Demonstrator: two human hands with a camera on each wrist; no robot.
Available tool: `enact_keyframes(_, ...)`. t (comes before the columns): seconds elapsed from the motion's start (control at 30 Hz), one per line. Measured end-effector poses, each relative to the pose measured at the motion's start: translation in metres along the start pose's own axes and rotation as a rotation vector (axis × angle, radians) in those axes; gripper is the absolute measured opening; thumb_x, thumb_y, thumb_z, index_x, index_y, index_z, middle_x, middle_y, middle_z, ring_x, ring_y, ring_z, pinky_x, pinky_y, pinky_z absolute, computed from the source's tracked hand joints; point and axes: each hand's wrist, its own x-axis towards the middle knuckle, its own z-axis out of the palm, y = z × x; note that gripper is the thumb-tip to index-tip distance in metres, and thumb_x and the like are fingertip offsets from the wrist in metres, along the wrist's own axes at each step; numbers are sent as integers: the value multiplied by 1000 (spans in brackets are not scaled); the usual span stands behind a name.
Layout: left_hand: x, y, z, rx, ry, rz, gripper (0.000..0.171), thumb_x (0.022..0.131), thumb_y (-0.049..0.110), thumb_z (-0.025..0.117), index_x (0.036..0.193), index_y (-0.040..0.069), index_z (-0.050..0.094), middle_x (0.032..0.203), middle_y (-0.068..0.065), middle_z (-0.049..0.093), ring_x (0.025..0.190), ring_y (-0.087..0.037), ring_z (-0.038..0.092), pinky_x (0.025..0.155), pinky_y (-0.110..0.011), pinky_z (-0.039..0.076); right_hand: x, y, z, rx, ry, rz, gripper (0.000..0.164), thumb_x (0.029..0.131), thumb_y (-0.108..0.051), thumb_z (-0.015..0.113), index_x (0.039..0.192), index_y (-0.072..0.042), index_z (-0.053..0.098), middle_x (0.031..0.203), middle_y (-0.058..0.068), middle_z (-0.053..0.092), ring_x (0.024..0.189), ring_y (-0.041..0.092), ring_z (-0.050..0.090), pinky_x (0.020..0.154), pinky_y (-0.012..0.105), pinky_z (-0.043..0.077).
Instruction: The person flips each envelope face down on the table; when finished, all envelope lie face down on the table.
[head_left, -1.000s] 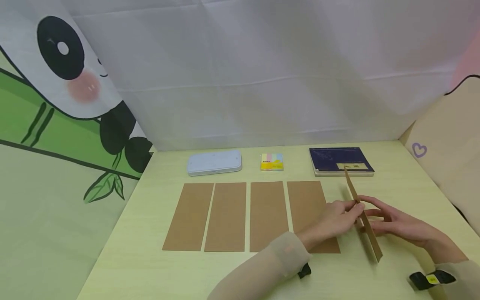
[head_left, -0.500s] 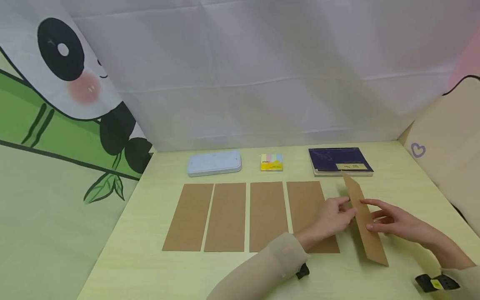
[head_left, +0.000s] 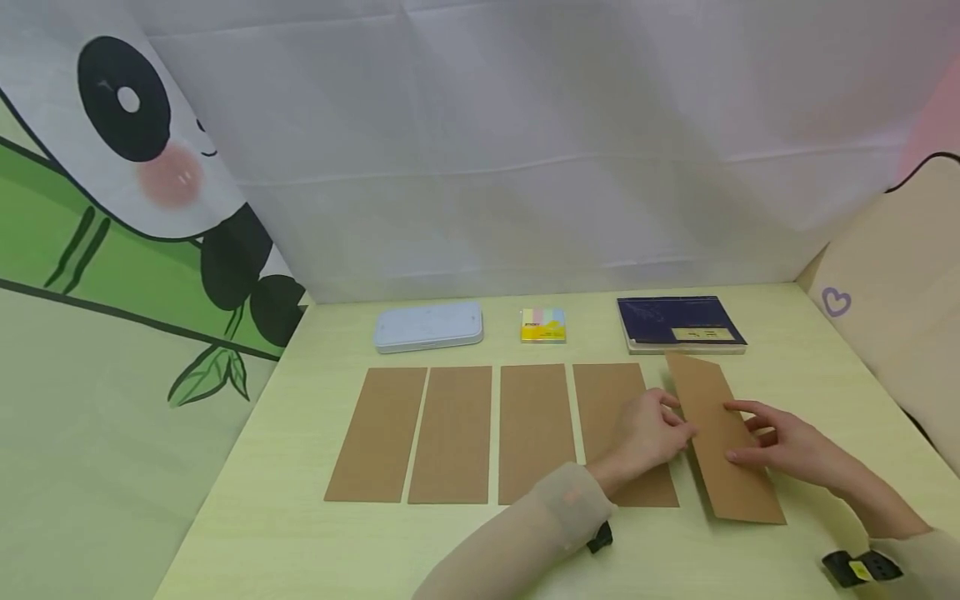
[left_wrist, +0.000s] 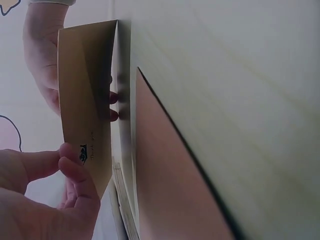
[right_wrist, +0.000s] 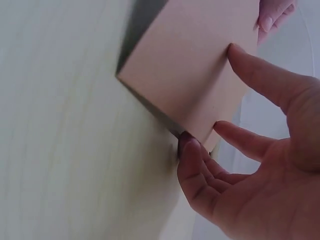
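Note:
A brown kraft card (head_left: 712, 387) is held tilted above the table at the right end of a row of similar cards. My left hand (head_left: 647, 432) pinches its left long edge between thumb and finger. My right hand (head_left: 795, 450) grips the opposite side, with the thumb and a finger on the plain upper face and the other fingers curled under the edge (right_wrist: 205, 145). In the left wrist view the card's underside shows a small dark print (left_wrist: 84, 154) with "Thank you" lettering. My left forearm lies over part of the nearest flat card (head_left: 609, 392).
Several brown cards, among them the leftmost card (head_left: 375, 433), lie flat side by side on the pale wooden table (head_left: 300, 550). Behind them are a pale blue tin case (head_left: 427, 327), a pack of sticky notes (head_left: 543, 325) and a dark blue notebook (head_left: 675, 320). A white curtain (head_left: 525, 167) hangs behind.
The held card has turned from nearly edge-on to leaning flatter, its plain face now up towards the head view. The left hand has shifted slightly left with its edge.

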Motion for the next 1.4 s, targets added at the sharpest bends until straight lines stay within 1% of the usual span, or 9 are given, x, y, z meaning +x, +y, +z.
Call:
enact_keyframes(0.1, 1, -2, -1, 46, 1, 6, 30, 78, 18, 78, 104, 8, 65, 59, 16, 62, 60, 6, 54, 58, -13, 42, 3, 1, 1, -44, 19, 5, 76, 82, -23, 76, 139, 7, 36, 108, 23, 54, 86, 26, 61, 64, 33, 50)
enact_keyframes(0.2, 1, -3, -1, 140, -25, 4, 29, 77, 22, 79, 100, 7, 70, 57, 17, 60, 73, 7, 54, 63, -11, 40, 6, 2, 1, -107, 43, -1, 76, 80, -24, 78, 136, 9, 38, 104, 22, 55, 84, 27, 62, 62, 33, 50)
enact_keyframes(0.27, 1, -2, 0, 183, -55, -18, 34, 77, 24, 79, 104, 7, 70, 55, 17, 57, 70, 6, 54, 60, -12, 41, 8, 4, 2, -166, 63, -12, 75, 79, -25, 79, 133, 11, 41, 103, 23, 56, 82, 28, 62, 61, 32, 50)
enact_keyframes(0.33, 0, -2, 0, 204, -86, -38, 29, 77, 25, 79, 98, 8, 69, 52, 15, 54, 64, 4, 52, 54, -14, 40, 10, 4, 3, -217, 80, -22, 75, 78, -27, 80, 131, 12, 43, 102, 25, 55, 80, 27, 61, 59, 32, 49)
enact_keyframes(0.43, -1, -2, 0, 212, -112, -77, 23, 77, 27, 78, 86, 11, 65, 50, 11, 52, 47, -2, 46, 43, -19, 36, 13, 3, 5, -272, 107, -36, 76, 76, -29, 81, 129, 13, 46, 101, 25, 54, 76, 24, 56, 57, 31, 46)
enact_keyframes(0.53, 0, -3, 0, 224, -123, -103, 26, 77, 31, 78, 73, 15, 58, 53, 7, 52, 46, -6, 43, 42, -22, 33, 14, 2, 6, -304, 124, -44, 77, 75, -31, 82, 128, 13, 47, 98, 23, 53, 73, 22, 50, 56, 31, 42)
enact_keyframes(0.83, 4, -6, 2, 206, -150, -145, 29, 78, 35, 77, 78, 13, 58, 64, 5, 52, 53, -10, 44, 45, -25, 36, 17, 0, 9, -345, 150, -57, 76, 73, -30, 83, 126, 13, 49, 89, 15, 52, 73, 23, 46, 57, 33, 39)
enact_keyframes(1.1, 7, -3, 2, 253, -166, -210, 34, 78, 39, 76, 72, 12, 56, 61, 2, 48, 49, -14, 43, 43, -27, 33, 17, 1, 12, -385, 183, -41, 77, 73, -34, 83, 125, 12, 49, 86, 16, 48, 75, 25, 43, 59, 35, 37)
enact_keyframes(1.4, 9, -3, 3, 250, -183, -221, 37, 78, 39, 75, 65, 11, 56, 57, -1, 51, 45, -15, 43, 41, -28, 32, 16, -1, 14, -391, 180, 17, 80, 73, -37, 82, 128, 10, 47, 93, 20, 50, 80, 29, 43, 61, 37, 37)
